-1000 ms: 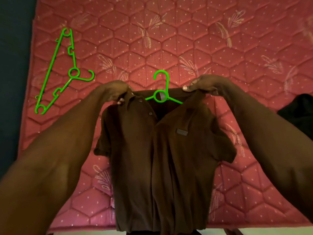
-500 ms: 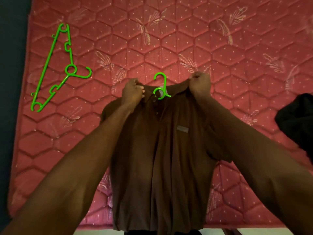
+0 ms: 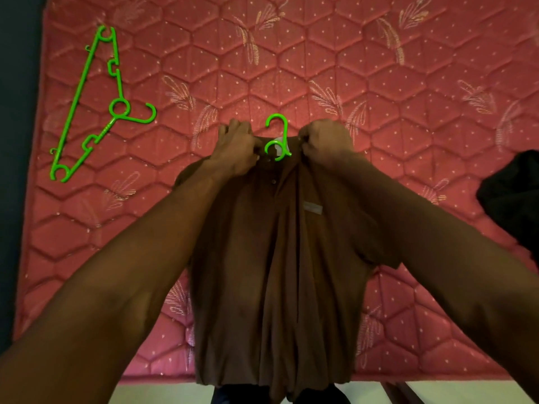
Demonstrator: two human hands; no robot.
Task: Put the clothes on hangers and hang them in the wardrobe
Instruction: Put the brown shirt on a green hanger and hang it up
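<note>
A brown polo shirt (image 3: 280, 258) lies face up on the pink quilted mattress (image 3: 379, 97), its hem reaching the near edge. A green hanger (image 3: 277, 135) is inside it; only the hook and ring show at the collar. My left hand (image 3: 237, 147) grips the collar just left of the hook. On the other side of the hook, my right hand (image 3: 325, 139) grips the collar. A second green hanger (image 3: 96, 106) lies bare at the mattress's far left.
A dark garment (image 3: 513, 196) sits at the right edge of the mattress. A dark strip runs along the left side beyond the mattress. Pale floor shows at the bottom.
Both hands have moved inward along the collar toward the hook, closing the collar around the hanger's neck. The hanger's arms, visible a second ago, are now covered by the shirt.
</note>
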